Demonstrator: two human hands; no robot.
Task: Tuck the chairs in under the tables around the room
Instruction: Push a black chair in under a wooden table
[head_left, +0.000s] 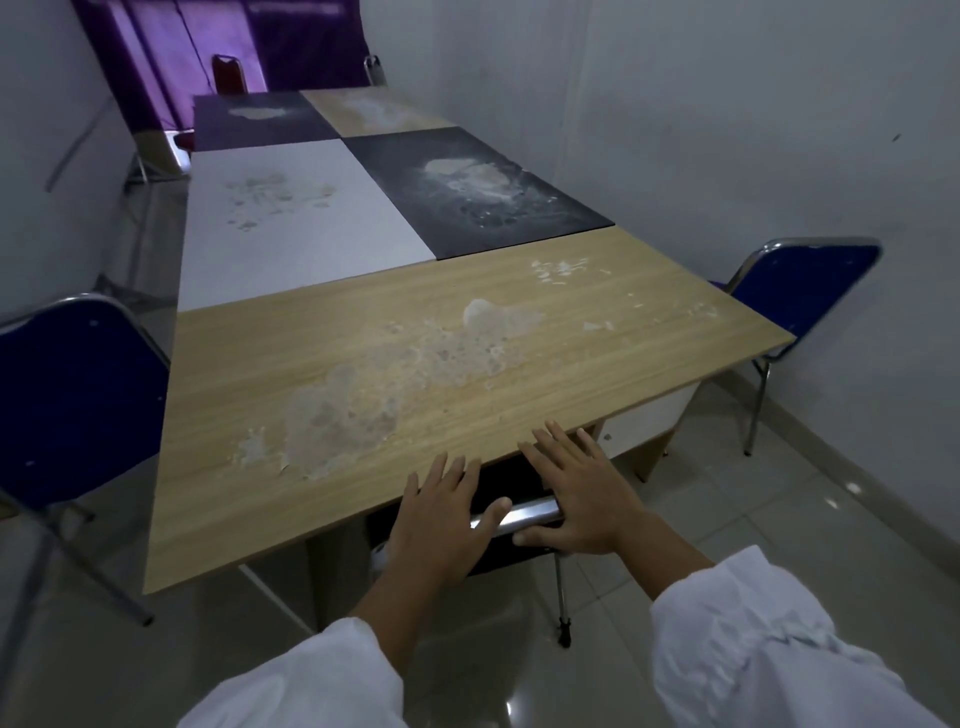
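Near chair: right in front of me, the dark chair (530, 512) sits tucked in, its chrome top rail level with the near edge of the wooden surface (415, 395); the seat is hidden underneath.
Left hand: my left hand (441, 519) is flat, fingers straight and spread over the surface's edge, thumb lying on the rail. It grips nothing.
Right hand: my right hand (576, 493) is flat too, palm across the rail's right end, fingers stretched onto the wood, thumb just below the rail and not wrapped round it.
Left end: a blue chair (78, 395) stands right against the wooden surface, back upright.
Right end: a second blue chair (800, 291), seat under the wood, back near the wall.
Beyond: a white surface (291, 218) and a black surface (467, 192) butt side by side against the wooden one.
Far end: a red chair (228, 73) in front of a purple curtain (156, 62).
Underfoot: a glossy tiled floor (727, 519).
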